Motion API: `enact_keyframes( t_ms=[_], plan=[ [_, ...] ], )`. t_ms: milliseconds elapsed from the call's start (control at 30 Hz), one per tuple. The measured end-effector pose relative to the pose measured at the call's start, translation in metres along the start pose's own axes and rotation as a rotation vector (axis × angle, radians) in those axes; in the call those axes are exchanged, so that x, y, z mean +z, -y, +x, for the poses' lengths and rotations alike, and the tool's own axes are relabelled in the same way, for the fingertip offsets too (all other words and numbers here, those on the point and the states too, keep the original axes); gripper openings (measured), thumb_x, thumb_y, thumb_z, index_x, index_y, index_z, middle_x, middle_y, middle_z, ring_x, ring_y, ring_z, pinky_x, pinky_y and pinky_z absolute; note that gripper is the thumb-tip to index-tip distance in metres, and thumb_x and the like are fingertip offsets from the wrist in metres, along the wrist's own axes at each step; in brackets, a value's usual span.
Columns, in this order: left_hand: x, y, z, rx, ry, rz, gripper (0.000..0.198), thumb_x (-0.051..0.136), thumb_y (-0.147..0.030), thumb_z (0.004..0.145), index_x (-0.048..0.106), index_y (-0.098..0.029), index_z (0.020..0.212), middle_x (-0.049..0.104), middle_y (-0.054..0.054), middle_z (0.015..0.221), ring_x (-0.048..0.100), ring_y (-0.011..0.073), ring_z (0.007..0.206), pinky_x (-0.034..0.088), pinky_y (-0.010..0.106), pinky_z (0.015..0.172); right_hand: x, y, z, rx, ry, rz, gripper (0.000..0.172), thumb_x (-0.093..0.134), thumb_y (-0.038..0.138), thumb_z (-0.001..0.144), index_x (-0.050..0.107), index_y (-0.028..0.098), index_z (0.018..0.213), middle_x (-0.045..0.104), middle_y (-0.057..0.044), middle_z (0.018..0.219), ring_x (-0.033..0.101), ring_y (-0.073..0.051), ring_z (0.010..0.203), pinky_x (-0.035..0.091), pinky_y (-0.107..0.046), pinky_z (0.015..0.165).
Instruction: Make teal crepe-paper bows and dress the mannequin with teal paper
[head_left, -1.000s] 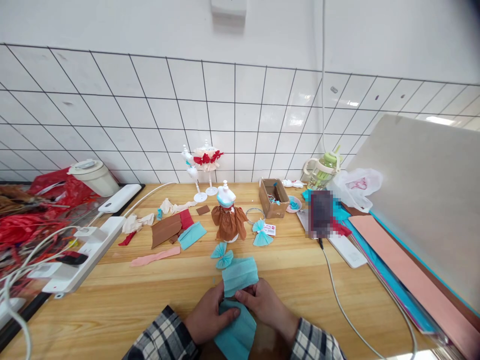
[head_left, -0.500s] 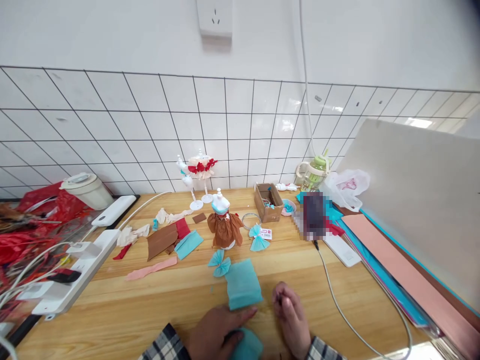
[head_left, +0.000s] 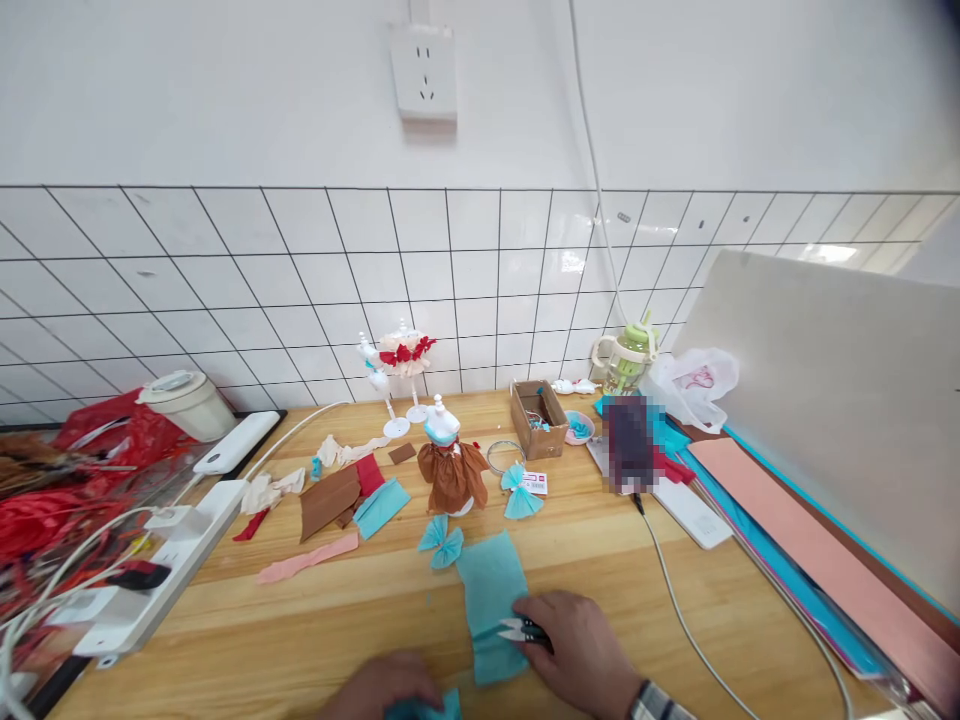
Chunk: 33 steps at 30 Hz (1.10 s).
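My right hand (head_left: 574,645) is closed around small thread snips (head_left: 525,632), blades pointing left. Its fingers touch the right edge of a turquoise crepe sheet (head_left: 491,590) lying flat on the wooden table. At the bottom edge, my left hand (head_left: 386,688) is blurred, its fingers bent over a second turquoise crepe piece (head_left: 448,706) that is partly cut off by the frame. A turquoise bow (head_left: 441,542) lies just beyond the sheet. Behind it stands a small dress form (head_left: 453,470) in a brown skirt.
Brown, red and pink scraps (head_left: 330,500) lie to the left. A cardboard box (head_left: 538,420), a metal ring (head_left: 506,457) and another turquoise bow (head_left: 523,492) sit farther back. A power strip (head_left: 161,580) runs along the left; a cable (head_left: 675,590) and stacked coloured sheets (head_left: 780,530) border the right.
My right hand has moved left onto the turquoise sheet, and the snips now show. The sheet looks longer, spread toward me. My left hand has drawn down and left with the other piece.
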<state>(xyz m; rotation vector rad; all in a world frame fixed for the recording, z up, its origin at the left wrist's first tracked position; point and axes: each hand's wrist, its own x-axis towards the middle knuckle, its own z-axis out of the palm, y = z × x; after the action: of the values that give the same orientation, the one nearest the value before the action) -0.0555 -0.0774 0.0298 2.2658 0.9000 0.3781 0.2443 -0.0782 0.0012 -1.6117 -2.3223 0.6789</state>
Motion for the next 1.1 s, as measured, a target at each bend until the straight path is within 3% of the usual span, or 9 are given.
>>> enact_keyframes(
  t_ms=[167,233,333,467,567,633,833,1000,1100],
  plan=[
    [-0.062,0.043,-0.010,-0.322,-0.717,0.336,0.024,0.051,-0.036,0.084,0.070,-0.023,0.087,0.071,0.004,0.094,0.065,0.0224,0.090,0.054,0.035,0.082,-0.002,-0.007,-0.006,0.083,-0.038,-0.066,0.011,0.053,0.030,0.086,0.062,0.024,0.090,0.068,0.000,0.085,0.063,-0.018,0.080,0.034,-0.025,0.066],
    [-0.085,0.059,-0.001,-0.322,-0.826,0.477,0.029,0.048,-0.039,0.086,0.072,-0.023,0.093,0.069,0.006,0.102,0.062,0.0245,0.097,0.050,0.040,0.088,-0.002,-0.007,-0.008,0.140,-0.059,-0.096,0.009,0.052,0.024,0.084,0.060,0.023,0.089,0.068,0.000,0.084,0.063,-0.018,0.079,0.033,-0.025,0.064],
    [-0.100,0.066,0.022,-0.245,-0.730,0.617,0.034,0.044,-0.038,0.088,0.067,-0.024,0.109,0.064,0.006,0.119,0.054,0.0272,0.113,0.042,0.047,0.100,-0.001,-0.005,-0.009,0.166,-0.068,-0.119,0.015,0.052,0.021,0.083,0.059,0.024,0.096,0.068,-0.001,0.086,0.063,-0.019,0.080,0.034,-0.026,0.064],
    [-0.072,0.036,0.048,-0.225,-0.706,0.656,0.043,0.048,-0.033,0.087,0.052,-0.022,0.129,0.055,0.010,0.132,0.046,0.0298,0.123,0.038,0.050,0.103,-0.004,-0.007,-0.013,0.097,-0.038,-0.083,0.022,0.055,0.027,0.084,0.060,0.028,0.105,0.068,-0.001,0.093,0.063,-0.019,0.086,0.036,-0.025,0.070],
    [-0.031,0.008,0.058,0.051,-0.325,0.499,0.033,0.045,-0.023,0.091,0.057,-0.027,0.121,0.064,0.005,0.119,0.057,0.0202,0.110,0.046,0.035,0.096,-0.008,-0.008,-0.012,0.053,-0.009,-0.063,0.024,0.055,0.030,0.085,0.060,0.030,0.108,0.069,0.000,0.096,0.063,-0.019,0.089,0.038,-0.024,0.073],
    [-0.009,0.001,0.062,0.077,-0.161,0.468,0.035,0.046,-0.024,0.090,0.057,-0.027,0.123,0.065,0.005,0.118,0.059,0.0202,0.108,0.047,0.035,0.096,-0.009,-0.006,-0.010,0.083,-0.010,-0.077,0.027,0.054,0.028,0.085,0.059,0.029,0.111,0.069,-0.002,0.096,0.064,-0.020,0.088,0.039,-0.025,0.072],
    [0.005,0.017,0.058,-0.190,-0.381,0.621,0.026,0.045,-0.022,0.090,0.064,-0.020,0.107,0.069,0.007,0.108,0.060,0.0244,0.103,0.045,0.045,0.095,0.007,0.014,-0.002,0.230,0.018,0.037,0.044,0.048,0.030,0.087,0.051,0.023,0.131,0.072,-0.008,0.090,0.067,-0.024,0.083,0.043,-0.028,0.068],
    [0.023,0.006,0.047,-0.067,-0.356,0.562,0.023,0.043,-0.013,0.089,0.063,-0.021,0.098,0.068,0.004,0.088,0.061,0.0191,0.081,0.051,0.034,0.077,0.014,0.021,0.004,0.112,-0.050,0.356,0.043,0.044,0.036,0.091,0.051,0.023,0.131,0.069,-0.004,0.076,0.065,-0.020,0.072,0.047,-0.027,0.066],
    [0.048,0.000,0.049,0.155,-0.312,0.600,0.023,0.044,-0.015,0.088,0.060,-0.020,0.105,0.068,0.005,0.087,0.061,0.0192,0.079,0.052,0.032,0.074,0.002,0.006,0.009,0.170,-0.261,0.265,0.040,0.040,0.038,0.093,0.052,0.021,0.128,0.068,-0.009,0.102,0.065,-0.023,0.090,0.048,-0.031,0.078]
  ],
)
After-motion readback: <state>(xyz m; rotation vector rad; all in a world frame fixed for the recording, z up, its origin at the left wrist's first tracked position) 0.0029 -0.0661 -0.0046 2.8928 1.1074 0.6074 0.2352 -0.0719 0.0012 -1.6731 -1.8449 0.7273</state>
